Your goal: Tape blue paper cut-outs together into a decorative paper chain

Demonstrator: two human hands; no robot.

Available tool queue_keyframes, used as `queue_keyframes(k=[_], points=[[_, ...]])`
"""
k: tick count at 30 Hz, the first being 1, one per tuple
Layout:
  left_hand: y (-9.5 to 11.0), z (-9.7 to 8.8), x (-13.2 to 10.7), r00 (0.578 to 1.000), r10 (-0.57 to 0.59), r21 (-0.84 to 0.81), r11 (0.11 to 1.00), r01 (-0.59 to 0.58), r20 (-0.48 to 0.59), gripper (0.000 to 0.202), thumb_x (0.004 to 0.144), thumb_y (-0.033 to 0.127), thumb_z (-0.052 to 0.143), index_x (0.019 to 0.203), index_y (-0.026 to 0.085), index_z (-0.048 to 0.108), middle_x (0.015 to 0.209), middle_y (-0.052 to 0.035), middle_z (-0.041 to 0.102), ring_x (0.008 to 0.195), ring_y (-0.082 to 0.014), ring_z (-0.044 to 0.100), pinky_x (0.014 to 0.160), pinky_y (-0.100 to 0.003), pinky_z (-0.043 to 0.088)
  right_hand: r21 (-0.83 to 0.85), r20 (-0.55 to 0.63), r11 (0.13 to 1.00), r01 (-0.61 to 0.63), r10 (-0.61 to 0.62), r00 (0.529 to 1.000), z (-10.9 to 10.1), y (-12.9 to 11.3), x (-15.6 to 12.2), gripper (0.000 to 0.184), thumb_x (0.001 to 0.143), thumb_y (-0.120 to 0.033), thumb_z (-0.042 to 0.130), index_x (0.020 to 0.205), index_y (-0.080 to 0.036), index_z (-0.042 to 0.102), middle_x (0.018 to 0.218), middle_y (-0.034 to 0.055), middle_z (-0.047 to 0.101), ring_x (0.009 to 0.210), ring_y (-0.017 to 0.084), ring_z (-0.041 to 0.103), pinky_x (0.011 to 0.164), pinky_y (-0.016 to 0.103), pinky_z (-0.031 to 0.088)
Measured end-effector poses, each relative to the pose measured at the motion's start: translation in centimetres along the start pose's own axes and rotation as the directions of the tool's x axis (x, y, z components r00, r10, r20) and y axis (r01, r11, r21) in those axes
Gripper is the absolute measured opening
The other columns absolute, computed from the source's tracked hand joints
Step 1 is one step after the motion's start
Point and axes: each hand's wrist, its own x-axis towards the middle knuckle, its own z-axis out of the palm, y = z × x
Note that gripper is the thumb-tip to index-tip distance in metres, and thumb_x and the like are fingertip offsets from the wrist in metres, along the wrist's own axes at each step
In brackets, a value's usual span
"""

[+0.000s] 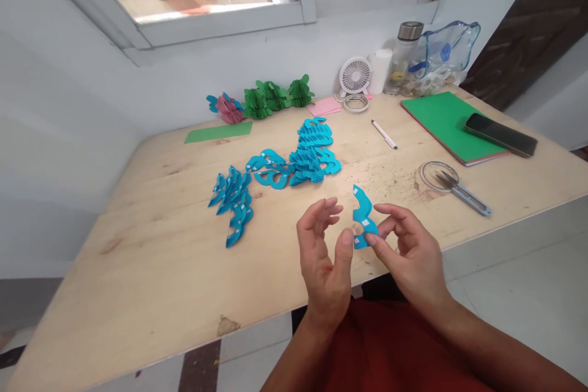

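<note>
Dark red cloth (367, 349) of my clothing fills the space under my wrists, cut off at the bottom of the view, and both forearms run out of sight there too. With my right hand (416, 251) I hold a wavy blue paper piece (364, 202), my thumb pressed on its lower part; whatever finger backs it up is hidden behind the paper. The piece is nearer to me than the white pen (384, 134) and slightly left of it, with small white patches on its face. My left hand (324, 263) is spread wide, fingers curled well away from the thumb; the thumb tip is right by the paper's lower left edge, and I cannot tell whether it touches.

Left of the pen lies a blue paper cluster (307, 159), its layers overlapping so tightly that I cannot count them. Farther left of the pen sit more blue cutouts (234, 196), also overlapping. To the pen's right, nearer me, the blades of the snips (471, 199) lie over a clear round roll (427, 180). Also right of the pen, a black phone (500, 133) covers part of the green paper (443, 122).
</note>
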Motion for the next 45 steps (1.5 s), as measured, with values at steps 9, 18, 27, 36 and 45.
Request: queue_keyframes(k=[9, 18, 27, 36, 45], points=[[-0.4, 2.1, 1.1, 0.981, -0.187, -0.012, 0.982, 0.186, -0.059, 0.062, 0.076, 0.021, 0.071, 0.128, 0.032, 0.04, 0.126, -0.0057, 0.047, 0.092, -0.0148, 0.059, 0.088, -0.035, 0.047, -0.333, -0.019, 0.897, 0.29, -0.314, 0.949, 0.2, -0.3, -0.7, 0.03, 0.079, -0.016, 0.06, 0.108, -0.024, 0.055, 0.067, -0.0046, 0.057, 0.059, 0.013, 0.059, 0.065, 0.025, 0.051], [-0.8, 2.0, 1.1, 0.944, -0.327, -0.205, 0.927, 0.314, -0.034, 0.059, 0.075, 0.02, 0.072, 0.125, 0.032, 0.043, 0.118, -0.0039, 0.055, 0.077, -0.0097, 0.063, 0.07, -0.024, 0.052, -0.268, 0.0, 0.934, 0.237, -0.246, 0.969, 0.0, 0.4, -0.6, 0.036, 0.08, -0.02, 0.061, 0.115, -0.024, 0.052, 0.066, -0.0048, 0.059, 0.062, 0.014, 0.061, 0.069, 0.028, 0.052], [-0.5, 1.4, 0.7, 0.96, -0.278, -0.202, 0.94, 0.276, 0.019, 0.045, 0.085, 0.025, 0.061, 0.126, 0.033, 0.045, 0.118, -0.0058, 0.057, 0.079, -0.0134, 0.069, 0.072, -0.028, 0.054, -0.038, 0.104, 0.998, 0.044, -0.039, 0.994, -0.4, 1.2, -0.6, 0.04, 0.081, -0.03, 0.065, 0.119, -0.025, 0.051, 0.068, -0.0028, 0.061, 0.068, 0.016, 0.06, 0.072, 0.033, 0.05], [-0.2, 1.0, 0.0, 0.978, -0.199, -0.102, 0.974, 0.204, 0.056, 0.045, 0.088, 0.021, 0.056, 0.129, 0.034, 0.041, 0.127, -0.0067, 0.051, 0.087, -0.0156, 0.068, 0.08, -0.033, 0.056, -0.03, 0.04, 0.995, 0.093, -0.092, 0.995, -0.7, 0.7, -0.3, 0.033, 0.084, -0.027, 0.06, 0.116, -0.027, 0.053, 0.085, 0.0011, 0.063, 0.082, 0.017, 0.058, 0.079, 0.033, 0.048], [0.3, 1.2, -0.4, 0.982, -0.184, -0.061, 0.98, 0.187, 0.047, 0.046, 0.088, 0.018, 0.056, 0.129, 0.034, 0.041, 0.13, -0.0066, 0.05, 0.09, -0.0159, 0.068, 0.08, -0.031, 0.057, -0.116, 0.116, 0.98, 0.163, -0.15, 0.982, -0.4, 0.2, -0.4, 0.039, 0.08, -0.018, 0.059, 0.117, -0.027, 0.051, 0.08, -0.0004, 0.062, 0.075, 0.016, 0.06, 0.076, 0.033, 0.05]])
